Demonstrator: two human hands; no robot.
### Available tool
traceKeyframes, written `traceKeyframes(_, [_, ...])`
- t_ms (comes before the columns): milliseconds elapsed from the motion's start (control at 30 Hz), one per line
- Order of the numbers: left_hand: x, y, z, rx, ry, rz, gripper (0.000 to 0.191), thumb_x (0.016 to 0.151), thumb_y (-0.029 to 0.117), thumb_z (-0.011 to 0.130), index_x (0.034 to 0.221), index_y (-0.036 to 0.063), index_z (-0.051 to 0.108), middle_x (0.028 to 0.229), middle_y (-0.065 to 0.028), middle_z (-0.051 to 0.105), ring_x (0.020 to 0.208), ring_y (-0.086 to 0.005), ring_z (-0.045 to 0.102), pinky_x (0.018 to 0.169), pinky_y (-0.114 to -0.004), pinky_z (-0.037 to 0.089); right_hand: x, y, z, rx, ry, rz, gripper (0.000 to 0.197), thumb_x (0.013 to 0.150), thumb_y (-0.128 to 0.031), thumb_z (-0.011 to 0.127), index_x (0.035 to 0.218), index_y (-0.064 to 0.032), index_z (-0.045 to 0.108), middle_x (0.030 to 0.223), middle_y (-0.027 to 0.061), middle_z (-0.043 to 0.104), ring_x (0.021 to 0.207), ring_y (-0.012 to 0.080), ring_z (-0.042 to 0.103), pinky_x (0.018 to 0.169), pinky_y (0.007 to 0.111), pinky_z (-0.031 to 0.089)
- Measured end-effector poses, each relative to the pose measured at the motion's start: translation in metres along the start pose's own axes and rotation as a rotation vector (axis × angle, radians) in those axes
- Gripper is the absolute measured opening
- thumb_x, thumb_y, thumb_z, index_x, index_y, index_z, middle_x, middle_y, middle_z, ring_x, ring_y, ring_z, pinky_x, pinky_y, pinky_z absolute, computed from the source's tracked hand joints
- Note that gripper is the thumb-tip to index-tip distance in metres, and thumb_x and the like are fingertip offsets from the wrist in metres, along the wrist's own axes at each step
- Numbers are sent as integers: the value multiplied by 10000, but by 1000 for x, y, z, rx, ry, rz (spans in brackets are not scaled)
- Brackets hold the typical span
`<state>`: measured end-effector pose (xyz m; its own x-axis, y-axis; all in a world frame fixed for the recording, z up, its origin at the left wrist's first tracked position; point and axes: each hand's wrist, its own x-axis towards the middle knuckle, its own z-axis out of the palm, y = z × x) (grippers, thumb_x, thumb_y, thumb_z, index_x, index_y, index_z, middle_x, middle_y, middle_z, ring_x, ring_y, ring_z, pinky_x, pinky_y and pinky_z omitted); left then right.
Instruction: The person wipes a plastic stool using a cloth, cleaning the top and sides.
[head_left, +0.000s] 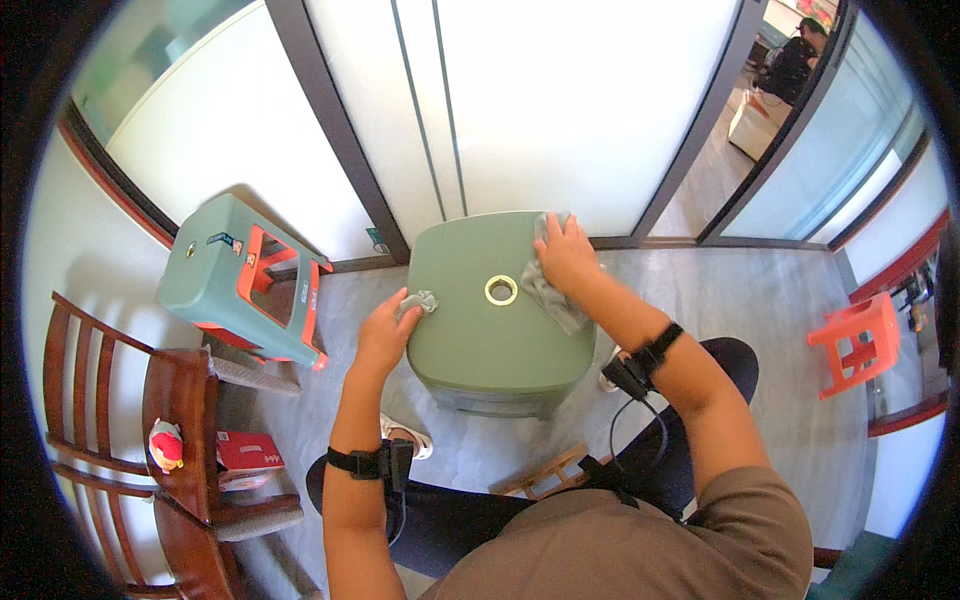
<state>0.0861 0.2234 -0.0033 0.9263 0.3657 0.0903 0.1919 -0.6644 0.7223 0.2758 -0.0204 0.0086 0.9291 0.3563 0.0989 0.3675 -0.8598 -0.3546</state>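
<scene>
Before me stands a green plastic stool (465, 337), its rounded top holding a gold-rimmed round hole near the middle. My right hand (564, 255) presses a grey cloth (551, 296) onto the top at its far right corner; part of the cloth spreads below the hand towards the right edge. At the left edge of the top, my left hand (386, 330) pinches a small crumpled grey cloth (420, 301) between thumb and fingers. Whether the two cloths are separate pieces is not certain, though they show apart.
Stacked green and orange stools (225, 277) stand left. Wooden chairs (180, 442) are lower left, one bearing a plush toy (166, 445), near a red box (247, 451). An orange stool (859, 341) is at right. Sliding doors (570, 112) rise ahead; a person (791, 64) shows through the gap.
</scene>
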Motion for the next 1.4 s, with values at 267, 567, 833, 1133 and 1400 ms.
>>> traceKeyframes(267, [-4,7,0,66,35,-29,421,876,344,519,1192,68,548,1059,-229,593,1007,-366,553,843,-404,439,-122,-8,-33,118,-26,-507,715,825,-380,582,1319,58,308,1353,310,294,1282,425,263,1066,476,210])
traceKeyframes(567, [-9,50,-27,-200,112,151,394,942,350,403,1219,96,521,1145,-224,545,1050,-381,519,895,-389,408,-111,6,-47,26,-177,-729,659,750,-360,664,1290,-76,415,1331,283,324,1255,421,300,1028,480,274])
traceKeyframes(833, [-10,161,-67,2,189,124,370,963,309,414,1176,36,544,933,-91,642,867,-171,586,776,-294,447,-84,-1,-35,170,-67,-656,562,712,-143,669,1219,-34,452,1133,190,515,1034,340,495,861,388,434])
traceKeyframes(1133, [-19,137,-20,158,-89,302,390,936,287,444,1256,70,500,1316,-188,445,1232,-290,411,1003,-375,329,-59,11,-22,632,133,-483,589,741,-166,667,1230,37,409,1222,262,456,1149,387,441,938,391,401])
traceKeyframes(1400, [-58,119,59,756,-178,450,545,831,316,562,1332,155,420,1410,-190,300,1303,-350,289,999,-555,282,-79,12,-37,217,-91,-519,845,733,-375,680,1383,-41,255,1399,285,224,1316,399,219,1075,469,192])
